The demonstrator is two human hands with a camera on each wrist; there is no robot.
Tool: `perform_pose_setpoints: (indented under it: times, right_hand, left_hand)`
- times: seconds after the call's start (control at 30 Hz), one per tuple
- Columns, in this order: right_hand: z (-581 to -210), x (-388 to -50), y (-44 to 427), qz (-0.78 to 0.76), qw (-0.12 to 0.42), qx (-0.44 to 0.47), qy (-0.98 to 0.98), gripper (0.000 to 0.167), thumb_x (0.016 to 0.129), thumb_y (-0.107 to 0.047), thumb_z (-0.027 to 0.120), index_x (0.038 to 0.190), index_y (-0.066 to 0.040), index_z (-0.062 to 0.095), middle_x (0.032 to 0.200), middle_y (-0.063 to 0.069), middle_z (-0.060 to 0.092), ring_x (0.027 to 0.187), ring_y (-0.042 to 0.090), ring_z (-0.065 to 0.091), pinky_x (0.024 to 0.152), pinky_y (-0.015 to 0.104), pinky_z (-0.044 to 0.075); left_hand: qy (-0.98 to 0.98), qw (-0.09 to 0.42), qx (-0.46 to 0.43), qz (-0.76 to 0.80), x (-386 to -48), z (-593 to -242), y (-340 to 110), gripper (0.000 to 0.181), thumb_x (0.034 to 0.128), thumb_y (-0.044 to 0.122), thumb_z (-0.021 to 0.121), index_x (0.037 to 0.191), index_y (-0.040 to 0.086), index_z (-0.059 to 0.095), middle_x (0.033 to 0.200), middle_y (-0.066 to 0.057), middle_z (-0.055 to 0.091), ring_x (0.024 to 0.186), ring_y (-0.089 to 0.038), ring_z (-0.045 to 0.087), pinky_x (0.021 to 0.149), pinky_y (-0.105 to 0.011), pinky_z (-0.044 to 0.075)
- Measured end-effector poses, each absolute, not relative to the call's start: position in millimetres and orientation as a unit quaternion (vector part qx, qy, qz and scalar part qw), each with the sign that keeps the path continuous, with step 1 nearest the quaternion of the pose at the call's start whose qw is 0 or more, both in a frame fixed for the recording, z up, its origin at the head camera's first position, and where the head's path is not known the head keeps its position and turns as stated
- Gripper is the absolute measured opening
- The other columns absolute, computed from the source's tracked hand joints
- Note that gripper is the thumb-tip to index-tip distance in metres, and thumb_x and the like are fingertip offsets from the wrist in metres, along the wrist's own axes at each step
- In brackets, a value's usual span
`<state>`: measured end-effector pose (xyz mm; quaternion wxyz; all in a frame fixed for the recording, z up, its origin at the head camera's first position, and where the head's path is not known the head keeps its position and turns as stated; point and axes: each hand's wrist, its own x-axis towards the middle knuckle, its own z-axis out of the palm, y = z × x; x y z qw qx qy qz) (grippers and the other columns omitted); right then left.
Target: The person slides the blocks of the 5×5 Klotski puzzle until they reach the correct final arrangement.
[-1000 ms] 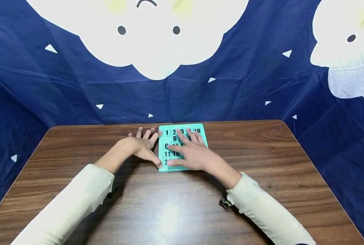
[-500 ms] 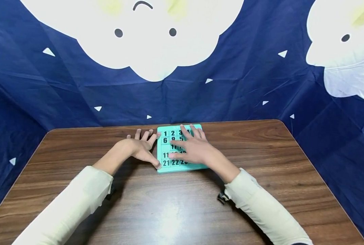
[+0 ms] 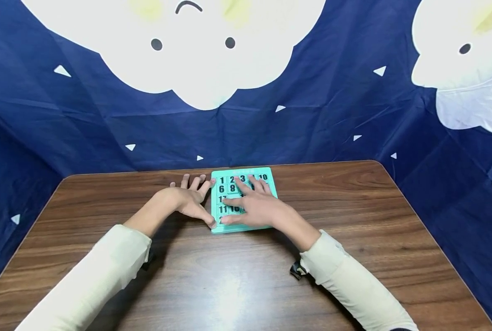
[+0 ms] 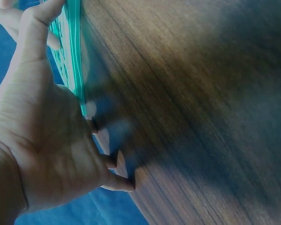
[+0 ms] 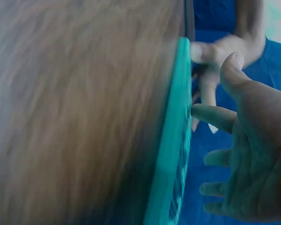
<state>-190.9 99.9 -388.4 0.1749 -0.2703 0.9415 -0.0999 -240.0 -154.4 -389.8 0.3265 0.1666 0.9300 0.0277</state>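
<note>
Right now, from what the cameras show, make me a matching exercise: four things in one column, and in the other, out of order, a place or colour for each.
1. number board
2. left hand
3. right hand
4. backdrop

A. over the numbered tiles
B. dark blue with white shapes
C. turquoise, on the brown table
D. at the board's left edge

Pairs: 1-C, 2-D, 3-A, 4-B.
</note>
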Motion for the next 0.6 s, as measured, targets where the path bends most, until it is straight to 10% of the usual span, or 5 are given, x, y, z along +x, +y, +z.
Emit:
perform_pose_setpoints:
  times: [0.6]
  right_hand:
    - [-389,-193,126,-0.116,0.152,-0.237,0.953,0.076,0.107,-0.08,0.053,0.171,-0.039,0.051,0.192,0.014,0.005,0.177,0.051,-0.007,0.141,0.073,0.0]
  left_hand:
    - [0.931,0.32,0.173,0.032,-240,-391,-156,0.15,0.0797,0.088,0.08,0.183,0.028,-0.01,0.19,-0.019,-0.019,0.17,-0.061,-0.023,0.129,-0.09,-0.001]
